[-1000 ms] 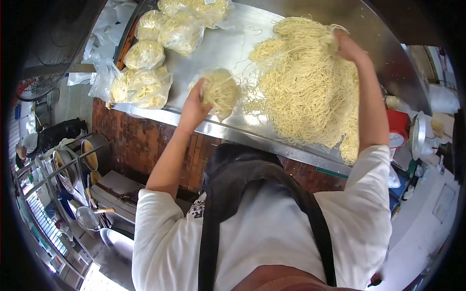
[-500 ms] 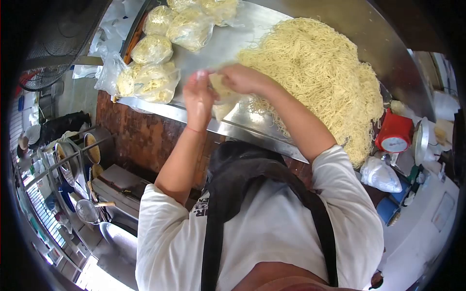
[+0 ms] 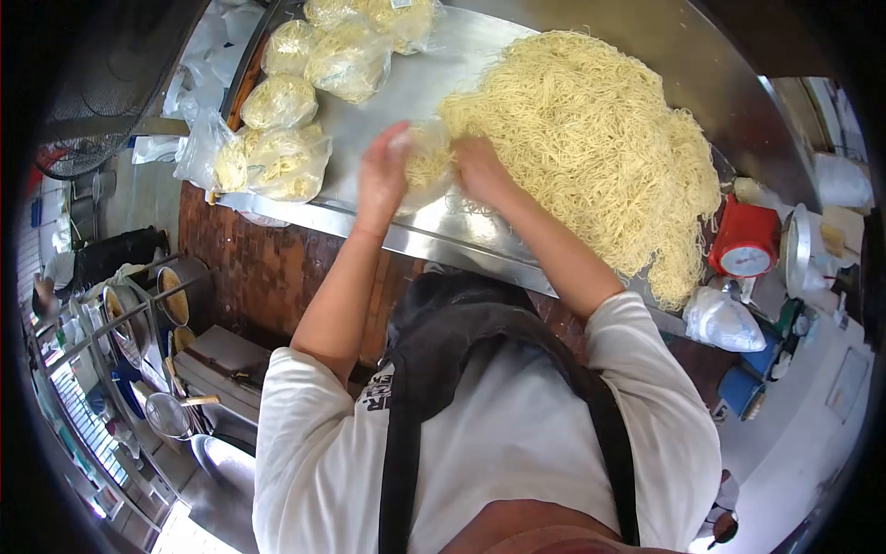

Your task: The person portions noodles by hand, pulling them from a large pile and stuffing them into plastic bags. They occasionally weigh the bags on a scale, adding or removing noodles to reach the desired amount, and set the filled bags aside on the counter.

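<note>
A clear plastic bag (image 3: pixel 427 174) with pale yellow noodles inside is held over the metal counter's front part. My left hand (image 3: pixel 382 175) grips the bag from its left side, thumb and fingers on the film. At the bag's right side is my right hand (image 3: pixel 480 170), its fingers blurred and partly hidden, so what they hold does not show. Just beyond that hand spreads a big heap of loose noodles (image 3: pixel 591 138).
Several filled noodle bags (image 3: pixel 349 60) stand at the counter's (image 3: pixel 388 97) left end. A red dial scale (image 3: pixel 744 242) and a white plastic bag (image 3: pixel 723 319) sit at the right. A strainer (image 3: pixel 168 415) and a lidded metal box are at lower left.
My right hand has drawn back to the right and lower, off the bag's top. The bag now shows more plainly, with noodles in it, still in my left hand.
</note>
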The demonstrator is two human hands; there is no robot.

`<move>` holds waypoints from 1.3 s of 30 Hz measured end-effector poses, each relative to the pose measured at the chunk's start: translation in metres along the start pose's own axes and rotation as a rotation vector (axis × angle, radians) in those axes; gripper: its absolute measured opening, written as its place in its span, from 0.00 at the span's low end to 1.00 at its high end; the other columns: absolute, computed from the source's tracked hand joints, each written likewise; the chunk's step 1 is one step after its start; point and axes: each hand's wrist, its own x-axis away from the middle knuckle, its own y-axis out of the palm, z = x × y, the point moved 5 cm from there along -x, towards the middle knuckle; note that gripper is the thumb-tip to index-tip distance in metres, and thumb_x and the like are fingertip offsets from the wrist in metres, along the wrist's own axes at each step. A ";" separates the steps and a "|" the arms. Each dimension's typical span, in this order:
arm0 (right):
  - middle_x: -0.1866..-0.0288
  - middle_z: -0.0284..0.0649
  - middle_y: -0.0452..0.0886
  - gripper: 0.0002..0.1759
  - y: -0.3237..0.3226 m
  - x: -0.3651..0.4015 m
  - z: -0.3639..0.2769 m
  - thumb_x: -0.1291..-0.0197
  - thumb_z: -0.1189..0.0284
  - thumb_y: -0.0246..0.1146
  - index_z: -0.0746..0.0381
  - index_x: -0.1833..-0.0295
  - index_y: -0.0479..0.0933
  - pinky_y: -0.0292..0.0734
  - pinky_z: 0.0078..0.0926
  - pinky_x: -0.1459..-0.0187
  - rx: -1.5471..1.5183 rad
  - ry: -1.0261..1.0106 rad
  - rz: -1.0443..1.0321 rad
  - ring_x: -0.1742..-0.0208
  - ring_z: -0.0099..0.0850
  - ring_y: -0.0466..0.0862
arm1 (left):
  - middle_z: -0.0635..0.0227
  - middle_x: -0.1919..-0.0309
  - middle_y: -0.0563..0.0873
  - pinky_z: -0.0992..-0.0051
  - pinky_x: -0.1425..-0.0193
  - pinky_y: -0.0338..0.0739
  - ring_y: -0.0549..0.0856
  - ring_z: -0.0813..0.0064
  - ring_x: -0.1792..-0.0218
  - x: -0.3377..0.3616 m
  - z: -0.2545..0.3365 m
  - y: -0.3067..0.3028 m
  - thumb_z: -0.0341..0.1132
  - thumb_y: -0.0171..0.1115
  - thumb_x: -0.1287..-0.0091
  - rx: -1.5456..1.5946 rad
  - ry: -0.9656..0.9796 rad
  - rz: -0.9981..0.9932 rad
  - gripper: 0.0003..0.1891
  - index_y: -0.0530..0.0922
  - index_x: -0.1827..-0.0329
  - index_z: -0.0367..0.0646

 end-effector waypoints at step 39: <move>0.56 0.48 0.87 0.21 -0.216 0.145 0.030 0.41 0.80 0.57 0.60 0.43 0.83 0.79 0.37 0.54 -0.396 0.488 0.175 0.58 0.41 0.85 | 0.62 0.82 0.80 0.72 0.78 0.73 0.80 0.76 0.84 0.030 0.112 0.022 0.26 0.55 0.31 -0.202 0.028 -0.369 0.09 0.82 0.55 0.35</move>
